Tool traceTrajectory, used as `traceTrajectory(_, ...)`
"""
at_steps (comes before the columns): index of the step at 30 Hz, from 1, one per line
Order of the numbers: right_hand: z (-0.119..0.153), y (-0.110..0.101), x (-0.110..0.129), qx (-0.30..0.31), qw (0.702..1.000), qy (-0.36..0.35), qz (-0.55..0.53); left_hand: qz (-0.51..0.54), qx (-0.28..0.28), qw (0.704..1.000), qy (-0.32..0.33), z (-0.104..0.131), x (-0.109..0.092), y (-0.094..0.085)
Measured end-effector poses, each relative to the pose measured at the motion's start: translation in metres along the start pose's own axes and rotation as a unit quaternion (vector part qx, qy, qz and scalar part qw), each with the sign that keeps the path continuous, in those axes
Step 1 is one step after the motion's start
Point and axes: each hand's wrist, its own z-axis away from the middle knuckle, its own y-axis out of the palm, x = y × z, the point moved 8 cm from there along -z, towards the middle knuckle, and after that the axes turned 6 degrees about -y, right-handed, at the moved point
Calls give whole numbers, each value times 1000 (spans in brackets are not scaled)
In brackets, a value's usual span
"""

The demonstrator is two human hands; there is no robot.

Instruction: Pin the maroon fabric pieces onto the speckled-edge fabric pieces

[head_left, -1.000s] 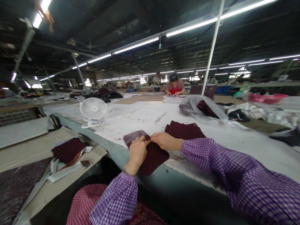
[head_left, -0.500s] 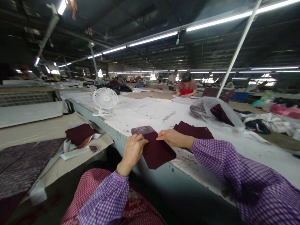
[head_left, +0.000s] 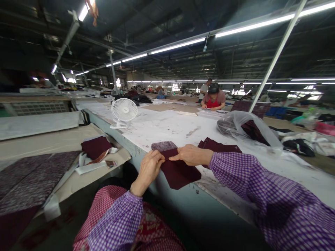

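Our left hand, nearly closed, pinches the cloth, which overhangs the near edge of the worktop; our right hand, forefinger out, touches it, whether gripping we cannot tell. Beyond, we see a stack, a bag and a fan.

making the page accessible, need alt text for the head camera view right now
A person's left hand and right hand, in purple checked sleeves, touch a maroon fabric piece at a white table's edge. Farther back on it are more maroon pieces, a white fan and a plastic bag.
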Motion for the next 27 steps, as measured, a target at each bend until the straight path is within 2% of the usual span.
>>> traceTrajectory(4, -5, -2, 0, 12, 1000, -23, -7, 22, -10, 1000, 13, 7, 5, -2)
traceTrajectory(10, -8, -1, -3, -11, 998, -42, -34, 197, -43, 977, -69, 13, 22, -8)
traceTrajectory(14, -8, -3, -3, -17, 998, -52, -42, 199, -54, 975, -85, 15, 19, -11)
traceTrajectory(20, -11, -4, 1, 15, 998, -66, -15, 188, -77, 976, -74, 19, 18, -12)
traceTrajectory(24, -14, -8, 2, 4, 997, -81, -21, 243, -78, 964, -78, 23, 26, -8)
traceTrajectory(27, -16, -11, 7, -3, 995, -92, -25, 288, -86, 947, -117, 27, 39, -6)
